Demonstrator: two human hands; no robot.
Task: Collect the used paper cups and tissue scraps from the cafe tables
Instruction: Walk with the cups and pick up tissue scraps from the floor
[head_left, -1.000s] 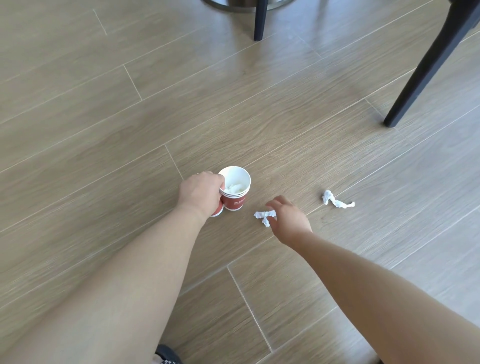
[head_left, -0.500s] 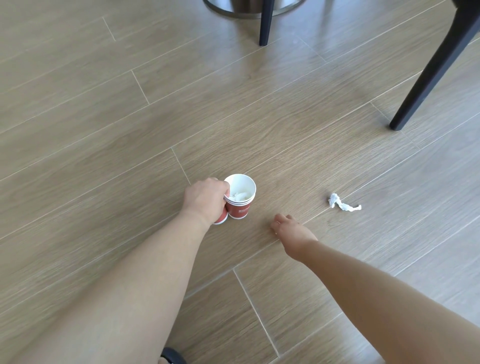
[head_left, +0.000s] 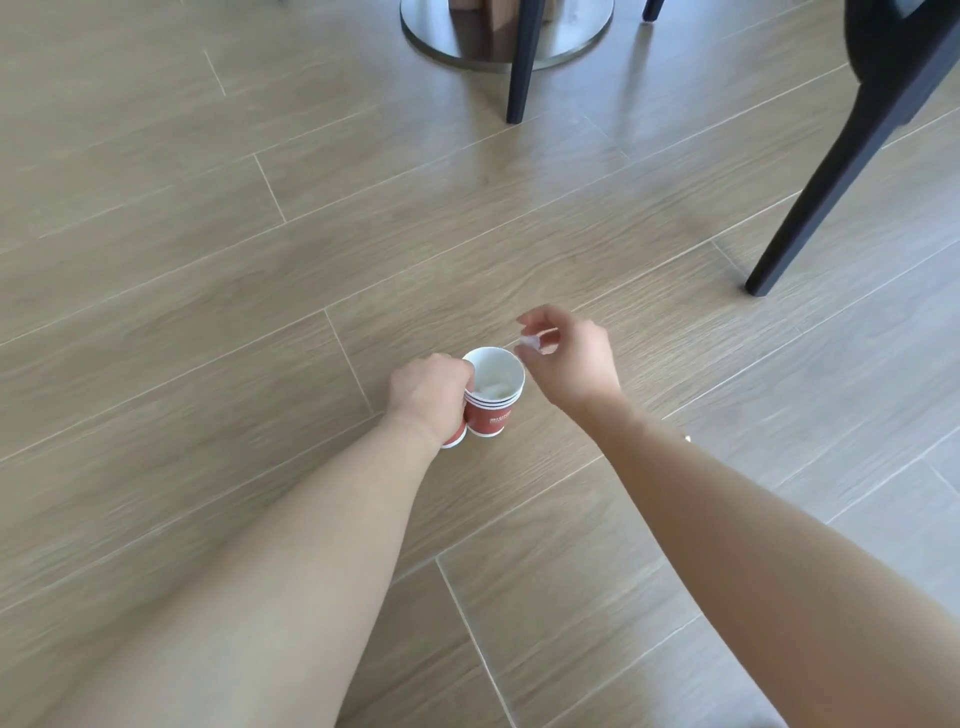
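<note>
The left hand (head_left: 428, 397) grips the stacked cups (head_left: 489, 415) while the right hand (head_left: 571, 364) pinches a tissue scrap (head_left: 532, 342) just right of the rim; released early, it likely misses.

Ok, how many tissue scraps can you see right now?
2: a scrap pinched in the right hand, another inside the top cup. A white speck by the right forearm may be a third, mostly hidden.
</note>
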